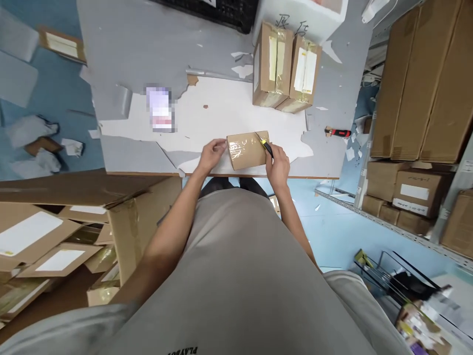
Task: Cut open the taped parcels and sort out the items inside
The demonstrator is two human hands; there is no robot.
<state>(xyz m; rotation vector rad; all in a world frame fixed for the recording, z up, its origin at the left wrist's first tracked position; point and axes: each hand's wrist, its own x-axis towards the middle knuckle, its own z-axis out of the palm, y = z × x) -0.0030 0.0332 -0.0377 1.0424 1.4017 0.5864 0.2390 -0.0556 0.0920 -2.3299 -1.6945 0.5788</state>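
A small brown cardboard box [247, 154] with shiny clear tape across it lies near the table's front edge. My left hand [213, 155] is at its left end, fingers bent and closed on the edge there. In my right hand [278, 165] is a box cutter [266, 146] with a black and yellow handle. Its tip points up and left over the top of the box, near the right end. Whether the blade touches the cardboard, I cannot tell.
Two taped cartons [272, 66] stand at the back right before a white foam box [325, 22]. A red and black cutter [339, 132] lies near the table's right edge. To the left are a blurred item [160, 109] and a large open carton [125, 231] of boxes. Shelves [401, 88] rise at right.
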